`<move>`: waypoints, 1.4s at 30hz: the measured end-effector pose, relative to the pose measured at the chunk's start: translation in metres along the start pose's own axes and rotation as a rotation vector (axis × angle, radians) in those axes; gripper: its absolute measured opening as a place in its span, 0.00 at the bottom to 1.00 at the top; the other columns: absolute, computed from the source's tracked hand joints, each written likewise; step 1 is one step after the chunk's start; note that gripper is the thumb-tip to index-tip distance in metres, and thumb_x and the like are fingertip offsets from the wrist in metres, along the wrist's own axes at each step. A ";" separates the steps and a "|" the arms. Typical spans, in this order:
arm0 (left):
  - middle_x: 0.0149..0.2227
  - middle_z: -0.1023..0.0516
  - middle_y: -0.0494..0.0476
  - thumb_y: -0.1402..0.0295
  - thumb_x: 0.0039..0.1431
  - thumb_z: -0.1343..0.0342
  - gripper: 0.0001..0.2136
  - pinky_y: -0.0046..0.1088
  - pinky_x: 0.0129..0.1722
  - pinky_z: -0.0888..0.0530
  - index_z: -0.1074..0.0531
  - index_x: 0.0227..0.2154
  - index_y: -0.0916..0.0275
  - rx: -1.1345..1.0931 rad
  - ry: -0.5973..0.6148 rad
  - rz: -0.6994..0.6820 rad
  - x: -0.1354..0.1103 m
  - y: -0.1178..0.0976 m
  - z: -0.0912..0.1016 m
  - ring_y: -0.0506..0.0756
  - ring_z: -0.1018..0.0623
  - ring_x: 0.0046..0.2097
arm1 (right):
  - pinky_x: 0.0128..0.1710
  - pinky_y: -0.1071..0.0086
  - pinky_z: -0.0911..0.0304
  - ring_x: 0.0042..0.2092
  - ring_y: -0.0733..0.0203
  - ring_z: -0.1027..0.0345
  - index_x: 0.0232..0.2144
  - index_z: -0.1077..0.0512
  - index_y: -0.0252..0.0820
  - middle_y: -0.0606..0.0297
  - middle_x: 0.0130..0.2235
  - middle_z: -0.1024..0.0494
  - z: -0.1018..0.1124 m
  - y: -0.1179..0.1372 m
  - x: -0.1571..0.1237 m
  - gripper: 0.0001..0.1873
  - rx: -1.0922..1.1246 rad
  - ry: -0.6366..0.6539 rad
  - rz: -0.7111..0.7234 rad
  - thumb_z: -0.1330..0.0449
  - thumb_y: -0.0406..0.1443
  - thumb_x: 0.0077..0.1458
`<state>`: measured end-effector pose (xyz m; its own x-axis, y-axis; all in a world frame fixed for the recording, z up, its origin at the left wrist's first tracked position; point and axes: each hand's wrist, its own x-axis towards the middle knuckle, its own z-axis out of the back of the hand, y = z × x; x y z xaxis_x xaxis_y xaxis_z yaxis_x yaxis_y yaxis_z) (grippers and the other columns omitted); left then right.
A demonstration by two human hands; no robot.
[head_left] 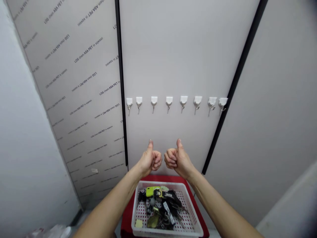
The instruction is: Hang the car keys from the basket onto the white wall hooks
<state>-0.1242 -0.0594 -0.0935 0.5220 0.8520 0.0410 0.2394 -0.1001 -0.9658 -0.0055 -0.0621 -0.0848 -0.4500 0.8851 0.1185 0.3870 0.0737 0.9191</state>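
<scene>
Keys (pixel 164 211) fill a white basket (pixel 160 183) below wall hooks (pixel 168 102).

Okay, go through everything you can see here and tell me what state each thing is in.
Left hand: closed in a fist, thumb up, holding nothing.
Right hand: closed in a fist, thumb up, holding nothing.
Wall hooks: eight in a row, all empty.
Key bunches: heaped together inside the basket.
White plastic basket: resting on the red surface, holding the keys.
Red surface: under the basket.
</scene>
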 end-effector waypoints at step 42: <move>0.27 0.33 0.50 0.66 0.46 0.58 0.12 0.21 0.28 0.41 0.35 0.32 0.65 0.718 -0.206 -0.083 -0.018 0.100 0.008 0.48 0.37 0.28 | 0.25 0.76 0.47 0.25 0.68 0.42 0.25 0.34 0.36 0.67 0.23 0.32 0.053 -0.040 -0.030 0.10 -1.050 -0.094 -0.054 0.48 0.35 0.38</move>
<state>-0.1164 -0.0803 -0.1925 0.3450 0.9281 0.1400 -0.3583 0.2681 -0.8943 0.0349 -0.0676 -0.1450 -0.3647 0.9277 0.0794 -0.5425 -0.2810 0.7917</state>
